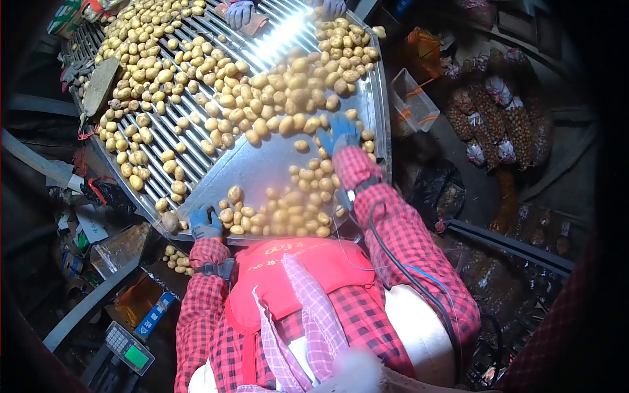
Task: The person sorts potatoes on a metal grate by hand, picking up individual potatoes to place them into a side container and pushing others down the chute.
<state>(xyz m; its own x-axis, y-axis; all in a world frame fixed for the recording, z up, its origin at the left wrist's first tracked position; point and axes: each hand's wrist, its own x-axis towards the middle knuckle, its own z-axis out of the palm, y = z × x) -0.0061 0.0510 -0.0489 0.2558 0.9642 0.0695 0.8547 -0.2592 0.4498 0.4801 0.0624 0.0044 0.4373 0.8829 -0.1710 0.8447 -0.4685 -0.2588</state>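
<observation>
Many yellow potatoes [278, 98] lie on the metal sorting table, across its roller bars [173, 141] and its smooth sheet-metal plate [226, 167]. My right hand [339, 134], in a blue glove, reaches forward over the plate with fingers spread, beside the potatoes at its right side. Nothing shows in its grasp. My left hand [206, 223], also blue-gloved, rests at the near left corner of the table with fingers apart, next to a pile of potatoes [282, 213] along the near edge. Its palm side is hidden.
Across the table are a co-worker's gloved hands [240, 13], one by a brownish cloth. A flat board [101, 85] lies at the left rim. To the right are a clear plastic crate [414, 101] and filled net sacks [491, 118]. A scale display [131, 348] stands lower left.
</observation>
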